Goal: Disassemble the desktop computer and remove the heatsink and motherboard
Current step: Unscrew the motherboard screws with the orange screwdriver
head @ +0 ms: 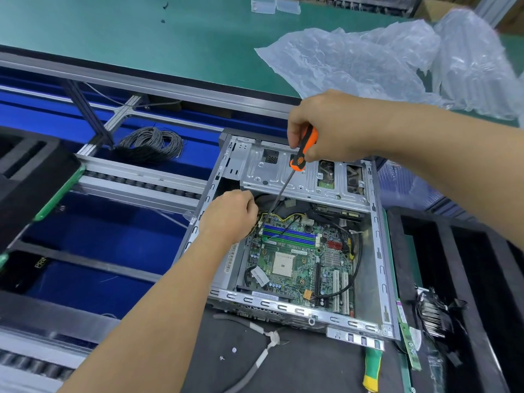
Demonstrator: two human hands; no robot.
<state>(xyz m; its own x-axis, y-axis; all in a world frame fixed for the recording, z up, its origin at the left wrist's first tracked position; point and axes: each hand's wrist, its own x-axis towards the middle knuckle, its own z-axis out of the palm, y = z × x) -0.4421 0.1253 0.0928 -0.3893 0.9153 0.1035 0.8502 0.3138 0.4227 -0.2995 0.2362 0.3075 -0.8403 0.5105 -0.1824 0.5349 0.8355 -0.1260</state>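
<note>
The person is working on the motherboard (297, 259) screws. The board is still lying flat inside the open metal case (377, 251), which is sitting on a dark mat (297, 364) on the table. The processor socket (283, 264) is showing bare and pale, so the heatsink appears to be off already; I cannot tell where it is now.

The right hand (326, 129) is closing its grip around the orange and black handle of a screwdriver (302, 153), and the long thin shaft is slanting down toward the board's far left corner. The left hand (229, 219) is resting at that corner, its grip curled loosely by the yellow and black wires (280, 218); whether it is pinching them I cannot tell.

The next move probably calls for seating the tip squarely in a screw there while keeping the wires clear.

The case is dull stamped steel with slotted edges; the board is green, glossy, studded with blue and green memory slots (289, 235). Crinkled clear plastic wrap (382, 61) is lying beyond, and pliers (255, 347) with 2 loose screws are lying near.
</note>
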